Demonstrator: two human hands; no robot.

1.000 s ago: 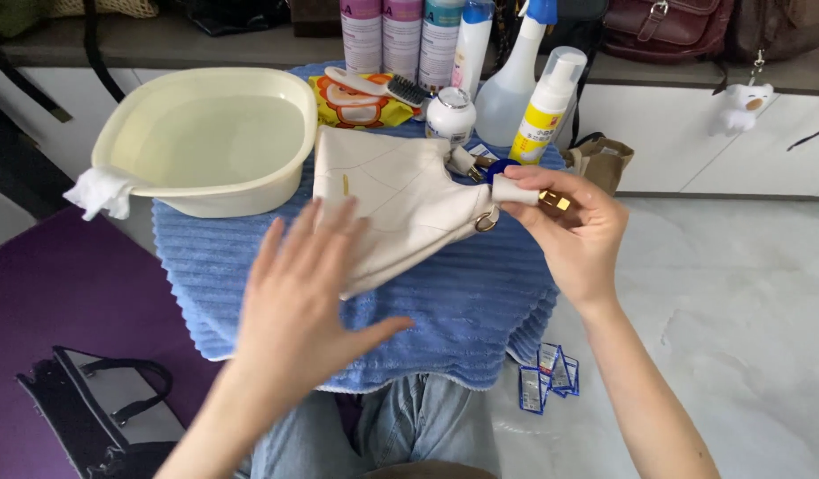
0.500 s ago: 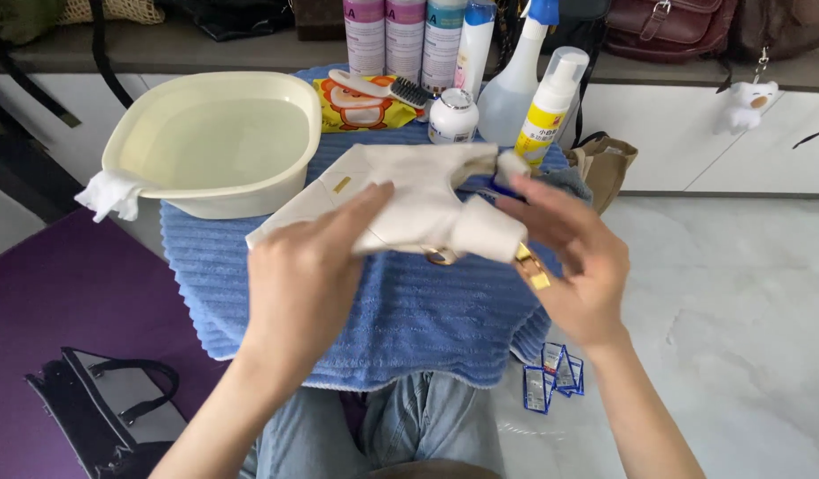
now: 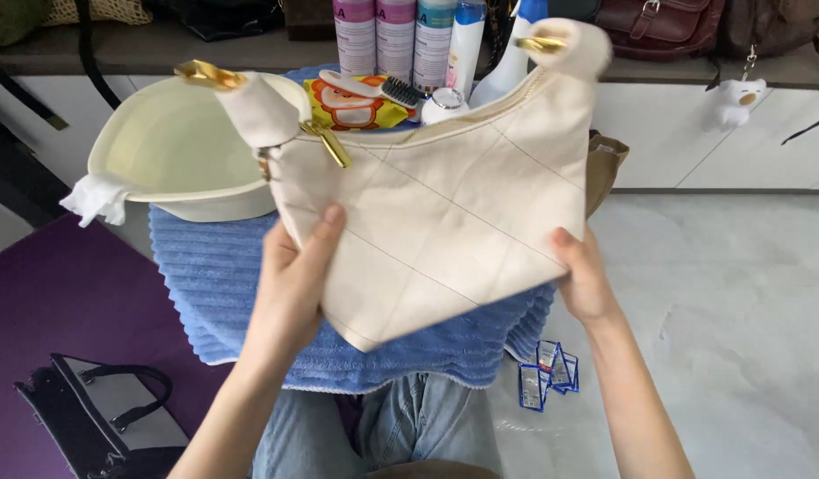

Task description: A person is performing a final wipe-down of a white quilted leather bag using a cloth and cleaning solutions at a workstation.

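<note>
- I'm gripping the cream quilted bag [image 3: 445, 213] with my left hand [image 3: 290, 284] and right hand [image 3: 585, 282], lifting it above the blue towel [image 3: 223, 293].
- It's hiding part of the bottles [image 3: 401, 40]; the pale basin [image 3: 161, 151] is sitting left.

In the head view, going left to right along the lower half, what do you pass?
Black-and-white bag on the purple mat → left hand → cream bag → right hand → blue-edged packets on the floor.
</note>
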